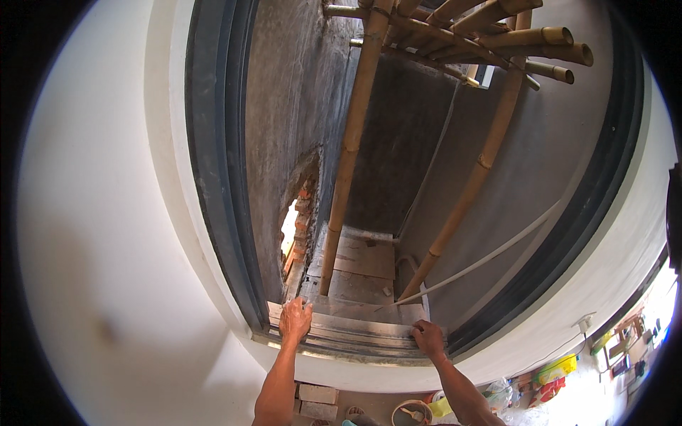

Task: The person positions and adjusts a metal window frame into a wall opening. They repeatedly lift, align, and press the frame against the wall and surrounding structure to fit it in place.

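Note:
A dark window frame (217,142) surrounds the opening before me. Along its bottom runs a dusty brownish sill strip (362,331) with lengthwise lines; whether it is a loose board or part of the frame I cannot tell. My left hand (295,321) is closed over the strip's left end, fingers curled over the far edge. Near the right end, my right hand (429,339) is closed on the same strip, its fingertips mostly hidden. A thin pale pole (490,254) leans from the sill area up to the right, just beyond the right hand.
Beyond the opening stand two upright bamboo poles (352,145) (469,192), with more bamboo (497,39) overhead. A broken hole (302,220) in the left wall shows bricks. Below me are pale blocks (317,402), a bucket (410,413) and, rightward, a yellow bag (555,370).

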`<state>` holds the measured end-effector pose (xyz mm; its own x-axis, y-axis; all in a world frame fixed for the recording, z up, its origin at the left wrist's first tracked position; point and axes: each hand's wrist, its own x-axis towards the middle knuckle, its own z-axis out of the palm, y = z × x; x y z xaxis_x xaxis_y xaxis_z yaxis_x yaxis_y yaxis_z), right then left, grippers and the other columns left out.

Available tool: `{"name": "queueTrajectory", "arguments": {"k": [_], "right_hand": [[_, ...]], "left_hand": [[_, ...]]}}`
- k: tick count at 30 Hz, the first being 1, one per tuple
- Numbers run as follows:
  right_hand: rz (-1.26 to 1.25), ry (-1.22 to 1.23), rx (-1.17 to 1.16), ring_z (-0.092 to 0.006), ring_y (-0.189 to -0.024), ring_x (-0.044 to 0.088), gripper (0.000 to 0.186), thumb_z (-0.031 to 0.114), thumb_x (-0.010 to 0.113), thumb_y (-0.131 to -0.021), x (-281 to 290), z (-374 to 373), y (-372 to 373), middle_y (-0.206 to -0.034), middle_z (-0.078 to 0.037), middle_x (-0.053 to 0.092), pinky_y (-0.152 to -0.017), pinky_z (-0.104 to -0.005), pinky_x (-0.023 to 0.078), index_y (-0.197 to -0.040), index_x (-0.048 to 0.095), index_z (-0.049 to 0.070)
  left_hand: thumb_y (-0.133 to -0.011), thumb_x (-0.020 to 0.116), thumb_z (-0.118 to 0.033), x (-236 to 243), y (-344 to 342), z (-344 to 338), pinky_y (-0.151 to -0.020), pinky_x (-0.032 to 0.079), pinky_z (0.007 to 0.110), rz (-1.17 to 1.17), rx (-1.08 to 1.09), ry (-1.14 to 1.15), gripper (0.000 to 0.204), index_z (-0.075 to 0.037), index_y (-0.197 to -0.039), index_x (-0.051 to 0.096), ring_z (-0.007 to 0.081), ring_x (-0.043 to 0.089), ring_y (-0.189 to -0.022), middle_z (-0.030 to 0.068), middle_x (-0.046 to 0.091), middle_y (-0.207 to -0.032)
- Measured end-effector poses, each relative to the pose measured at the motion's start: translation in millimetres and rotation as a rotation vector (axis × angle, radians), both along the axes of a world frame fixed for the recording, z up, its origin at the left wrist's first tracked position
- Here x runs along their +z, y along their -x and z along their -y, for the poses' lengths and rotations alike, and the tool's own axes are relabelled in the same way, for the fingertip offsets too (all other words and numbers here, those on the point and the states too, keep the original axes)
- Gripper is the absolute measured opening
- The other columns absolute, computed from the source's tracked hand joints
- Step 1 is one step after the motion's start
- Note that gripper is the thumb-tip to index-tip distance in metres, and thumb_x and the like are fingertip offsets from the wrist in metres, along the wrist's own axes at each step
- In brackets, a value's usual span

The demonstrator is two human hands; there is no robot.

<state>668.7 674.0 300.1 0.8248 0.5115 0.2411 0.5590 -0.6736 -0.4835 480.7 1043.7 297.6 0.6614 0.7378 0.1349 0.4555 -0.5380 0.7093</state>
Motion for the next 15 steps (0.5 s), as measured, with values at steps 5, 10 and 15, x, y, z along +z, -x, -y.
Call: {"name": "queueTrajectory", "arguments": {"k": [5,10,15], "right_hand": [[0.006,0.012,0.003,-0.0390,-0.095,0.074,0.031,0.022,0.070,-0.085,0.5,-1.4,1.1,-0.102,-0.022,0.077,-0.090,-0.0453,0.057,-0.106,0.077,0.000],[0.021,0.017,0.013,-0.0396,-0.095,0.074,0.028,0.020,0.070,-0.086,5.5,1.1,3.5,-0.100,-0.022,0.077,-0.089,-0.0453,0.057,-0.105,0.077,0.000],[0.041,0.005,0.039,-0.0402,-0.094,0.073,0.027,0.019,0.069,-0.087,7.4,-2.7,4.7,-0.098,-0.023,0.076,-0.088,-0.0460,0.057,-0.104,0.077,0.000]], "left_hand": [[-0.095,0.069,-0.031,-3.7,0.6,-1.7,-0.094,0.053,0.053,0.020,0.004,-0.031,0.036,0.001,-0.112,0.072,0.0452,0.069,-0.106,0.0258,0.073,-0.110],[-0.095,0.070,-0.031,7.6,-0.7,2.4,-0.095,0.053,0.053,0.002,0.015,0.014,0.037,0.001,-0.113,0.072,0.0451,0.069,-0.108,0.0264,0.074,-0.111],[-0.095,0.071,-0.031,0.4,-0.7,-3.0,-0.095,0.053,0.053,-0.006,0.020,-0.009,0.037,0.001,-0.114,0.072,0.0453,0.069,-0.108,0.0269,0.074,-0.111]]}}
